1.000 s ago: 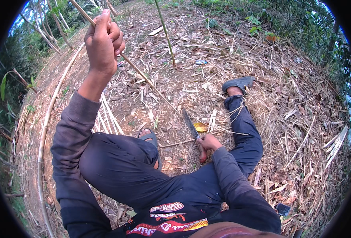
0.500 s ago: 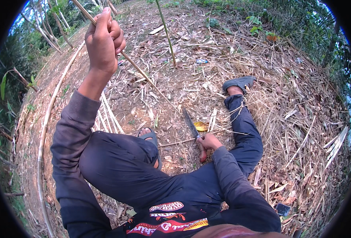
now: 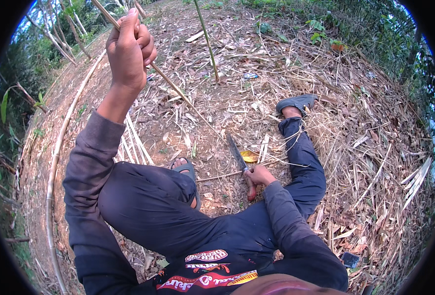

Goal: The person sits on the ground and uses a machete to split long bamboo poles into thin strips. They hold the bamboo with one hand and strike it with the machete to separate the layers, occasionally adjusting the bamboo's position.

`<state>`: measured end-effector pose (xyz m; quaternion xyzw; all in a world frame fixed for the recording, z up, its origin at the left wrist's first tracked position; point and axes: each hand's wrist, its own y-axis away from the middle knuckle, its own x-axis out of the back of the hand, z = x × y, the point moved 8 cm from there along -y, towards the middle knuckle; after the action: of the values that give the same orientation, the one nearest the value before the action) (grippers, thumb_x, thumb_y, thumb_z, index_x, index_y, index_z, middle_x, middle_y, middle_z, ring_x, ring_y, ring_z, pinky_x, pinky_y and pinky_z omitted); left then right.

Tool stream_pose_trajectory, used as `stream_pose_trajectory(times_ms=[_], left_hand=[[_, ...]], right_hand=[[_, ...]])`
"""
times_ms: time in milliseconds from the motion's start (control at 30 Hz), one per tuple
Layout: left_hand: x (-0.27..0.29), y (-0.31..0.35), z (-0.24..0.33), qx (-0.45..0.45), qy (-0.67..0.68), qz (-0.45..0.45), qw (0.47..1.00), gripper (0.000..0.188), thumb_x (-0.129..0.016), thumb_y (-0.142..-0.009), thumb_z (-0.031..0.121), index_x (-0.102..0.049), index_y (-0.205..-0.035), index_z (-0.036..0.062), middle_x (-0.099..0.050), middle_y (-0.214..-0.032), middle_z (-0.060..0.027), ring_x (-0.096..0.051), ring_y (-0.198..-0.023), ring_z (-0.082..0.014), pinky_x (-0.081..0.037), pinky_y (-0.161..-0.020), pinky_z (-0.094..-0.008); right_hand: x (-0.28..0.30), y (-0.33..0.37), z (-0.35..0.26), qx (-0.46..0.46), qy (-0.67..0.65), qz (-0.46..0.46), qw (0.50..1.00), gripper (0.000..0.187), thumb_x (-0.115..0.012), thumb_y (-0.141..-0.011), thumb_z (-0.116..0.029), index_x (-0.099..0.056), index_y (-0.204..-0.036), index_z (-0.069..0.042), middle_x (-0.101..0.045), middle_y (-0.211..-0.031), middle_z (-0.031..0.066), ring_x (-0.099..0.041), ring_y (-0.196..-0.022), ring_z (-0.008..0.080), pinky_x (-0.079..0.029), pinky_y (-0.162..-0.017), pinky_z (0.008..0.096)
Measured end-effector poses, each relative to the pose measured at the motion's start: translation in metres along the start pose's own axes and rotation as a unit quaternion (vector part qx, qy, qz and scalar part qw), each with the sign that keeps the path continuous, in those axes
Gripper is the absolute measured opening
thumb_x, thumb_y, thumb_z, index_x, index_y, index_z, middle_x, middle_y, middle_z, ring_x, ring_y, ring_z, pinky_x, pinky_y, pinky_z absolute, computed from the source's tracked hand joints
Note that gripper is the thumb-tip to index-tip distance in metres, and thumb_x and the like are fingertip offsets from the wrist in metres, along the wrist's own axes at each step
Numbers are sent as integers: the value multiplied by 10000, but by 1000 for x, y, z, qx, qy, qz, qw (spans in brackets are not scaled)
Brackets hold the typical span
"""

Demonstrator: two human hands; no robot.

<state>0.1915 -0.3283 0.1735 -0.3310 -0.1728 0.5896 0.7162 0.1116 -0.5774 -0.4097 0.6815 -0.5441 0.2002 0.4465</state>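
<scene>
Left hand: raised at far left (image 3: 131,51), fingers curled around a thin brown stick (image 3: 178,88).
Stick: slants from far left down toward the knife tip; contact unclear.
Right hand: low near centre (image 3: 260,175), closed on the knife's handle (image 3: 251,189).
Knife: dark blade (image 3: 236,151) points far and left.
Ground: yellow leaf (image 3: 249,156) just right of blade; long pale pole (image 3: 56,152) along left.

Raised beyond the bent left knee (image 3: 116,194), the left hand (image 3: 130,51) is curled tight — thumb (image 3: 128,23) extended, left forearm (image 3: 95,142) stretched forward. The right hand (image 3: 260,175) sits lower, to the right of that knee — closed in a grip, right forearm (image 3: 293,216) slanting inward.
</scene>
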Motion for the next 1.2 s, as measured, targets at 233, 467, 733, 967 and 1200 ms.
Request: stream_pose_trajectory(times_ms=[233, 467, 733, 967, 1200], left_hand=[[-1, 1, 1, 3, 2, 4, 1000, 368, -526, -1044, 330, -382, -740, 180, -282, -563, 66, -223, -428, -42, -220, -364, -228], [0, 2, 1, 0, 0, 3, 1000, 369, -526, -1044, 326, -381, -738, 180, -289, -560, 62, -225, -429, -43, -216, -360, -226], [-1, 1, 1, -1, -4, -2, 1000, 360, -516, -1046, 328, -385, -744, 181, -288, -558, 65, -222, -428, -45, -217, -360, -226], [0, 0, -1, -1, -3, -2, 1000, 362, -520, -1043, 332, -384, -745, 180, -285, -556, 66, -221, -428, -44, -219, -365, -226], [1, -1, -1, 7, -16, 7, 1000, 372, -521, -1042, 337, -377, -739, 177, -283, -556, 66, -221, -429, -46, -217, -367, -229]], right_hand=[[-3, -2, 3, -4, -17, -4, 1000, 539, -552, -954, -517, -733, -1003, -11, -717, -822, 212, -705, -805, 370, -544, -769, 442], [5, 8, -4, -30, -45, -26, 998, 598, -586, -933, -525, -718, -984, 56, -708, -903, 255, -699, -875, 389, -543, -809, 446], [2, 5, -3, -18, -46, -30, 998, 573, -584, -939, -513, -722, -989, 41, -712, -900, 241, -701, -864, 378, -543, -796, 441], [1, 1, -1, 5, -9, 2, 1000, 546, -551, -961, -502, -729, -954, 15, -715, -816, 217, -701, -785, 374, -543, -747, 442], [3, 3, -2, 2, -13, -8, 1000, 552, -550, -960, -501, -724, -982, 22, -710, -835, 237, -696, -800, 394, -538, -754, 457]])
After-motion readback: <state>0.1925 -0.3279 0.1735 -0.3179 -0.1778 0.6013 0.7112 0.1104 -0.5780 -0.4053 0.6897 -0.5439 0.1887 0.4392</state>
